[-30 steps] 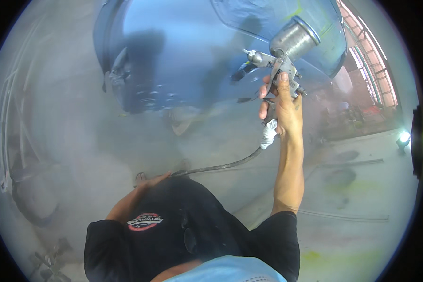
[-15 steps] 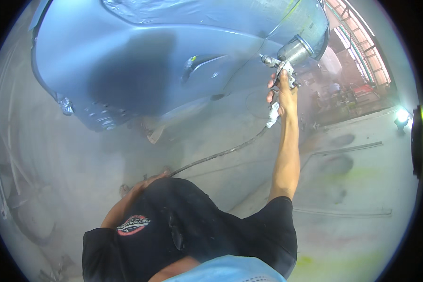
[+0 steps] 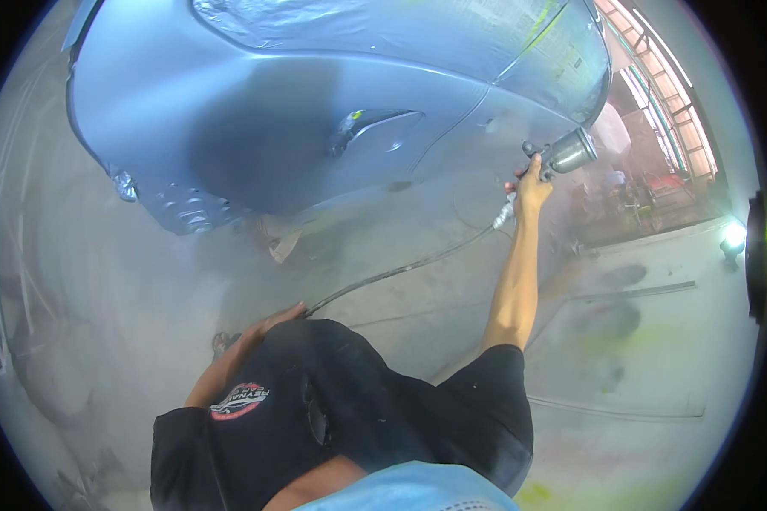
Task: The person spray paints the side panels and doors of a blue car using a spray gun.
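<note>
A spray gun (image 3: 571, 152) with a metal cup is gripped in my right hand (image 3: 532, 189), my arm stretched far forward. It is held close to the right end of a light blue car body (image 3: 264, 111), apart from the surface. White wrapping covers the lower end of its handle, where a dark air hose (image 3: 400, 269) joins. The hose curves back left to my left hand (image 3: 286, 317), low beside my body. That hand closes on the hose, though my shirt partly hides it. A small recess (image 3: 362, 128) with a yellow-green spot marks the blue panel.
Crinkled masking film (image 3: 273, 21) covers the upper part of the car, with masking paper (image 3: 562, 55) at its right. A bright lamp (image 3: 732, 237) stands at the far right. Spray haze hangs over the grey floor (image 3: 383, 328), and clutter (image 3: 631, 192) lies at the back right.
My right hand has moved right and slightly down, and the spray gun has turned so its cup points farther right. The car sits slightly to the right in view. My left hand stays at the hose.
</note>
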Tool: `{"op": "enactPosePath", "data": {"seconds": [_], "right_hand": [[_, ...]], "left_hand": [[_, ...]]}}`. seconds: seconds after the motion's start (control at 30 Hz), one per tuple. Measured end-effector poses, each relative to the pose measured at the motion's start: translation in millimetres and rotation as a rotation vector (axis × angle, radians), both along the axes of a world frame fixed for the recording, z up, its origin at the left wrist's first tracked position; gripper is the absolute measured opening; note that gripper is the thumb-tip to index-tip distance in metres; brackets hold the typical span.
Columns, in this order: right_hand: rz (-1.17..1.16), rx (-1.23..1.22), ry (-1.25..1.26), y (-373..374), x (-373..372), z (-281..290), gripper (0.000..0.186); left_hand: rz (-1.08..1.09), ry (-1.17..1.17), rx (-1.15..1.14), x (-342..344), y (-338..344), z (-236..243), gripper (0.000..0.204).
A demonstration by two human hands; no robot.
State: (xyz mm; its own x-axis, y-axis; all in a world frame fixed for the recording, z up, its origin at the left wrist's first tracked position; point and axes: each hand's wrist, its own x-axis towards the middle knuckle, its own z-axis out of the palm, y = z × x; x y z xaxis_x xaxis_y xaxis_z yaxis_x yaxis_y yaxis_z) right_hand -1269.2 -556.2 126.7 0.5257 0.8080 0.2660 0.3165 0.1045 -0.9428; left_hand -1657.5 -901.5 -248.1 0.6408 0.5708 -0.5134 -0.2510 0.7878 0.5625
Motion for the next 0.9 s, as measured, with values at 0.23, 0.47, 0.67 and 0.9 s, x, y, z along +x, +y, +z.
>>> {"op": "enactPosePath", "data": {"seconds": [0.23,0.47,0.67,0.9], "right_hand": [[0.285,-0.069,0.063,-117,-85,7,0.038],[0.496,-0.139,0.047,-247,-223,9,0.048],[0.709,-0.139,0.14,-325,-325,-6,0.037],[1.006,-0.122,0.412,-350,-375,-31,0.048]], "left_hand": [[-0.077,0.086,0.043,-30,-10,26,0.08],[-0.128,0.268,0.141,-83,-59,12,0.083],[-0.167,0.598,0.22,-127,-111,-9,0.087],[-0.064,0.692,0.101,-172,-173,-116,0.099]]}}
